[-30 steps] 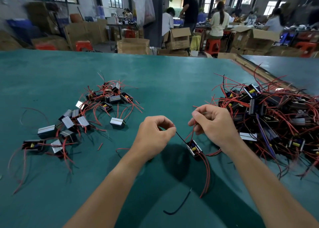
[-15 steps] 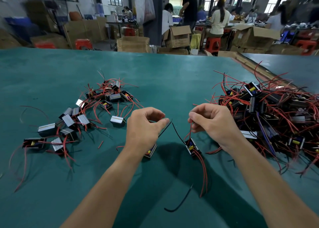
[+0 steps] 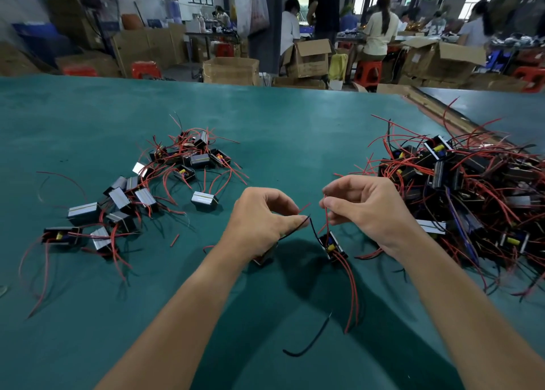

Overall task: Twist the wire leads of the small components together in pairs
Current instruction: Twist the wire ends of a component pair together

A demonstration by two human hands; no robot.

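Green table (image 3: pixel 280 118) is filling most of the frame. Left of centre, a loose cluster of components (image 3: pixel 141 195) is lying flat, with wires spraying out in all directions. A short red scrap (image 3: pixel 174 240) is lying just right of it.

The left hand (image 3: pixel 259 221) is hovering at centre frame with fingers curled. Its thumb and forefinger are pinching a black lead (image 3: pixel 295 231) that is slanting up to the right. A second component (image 3: pixel 264 259) is peeking out under the left wrist, mostly hidden.

The black lead's tip is sitting right by another dark wire rising from the centre component (image 3: pixel 333 246); cannot tell if they are touching. The centre component is sitting between the hands, long axis running upper left to lower right. Trailing red leads (image 3: pixel 351 295) are running from its lower end toward the bottom of the frame. Cannot tell if it is resting on the table or hanging.

The right hand (image 3: pixel 365 209) is pinching a thin red lead (image 3: pixel 326 217) that is running near vertical down to that component. The hands are near each other, not touching.

Lower down, a curved black wire offcut (image 3: pixel 309 342) is lying on the table. At right, a tangled pile of components (image 3: pixel 472 189) is heaped up, wires pointing every way.
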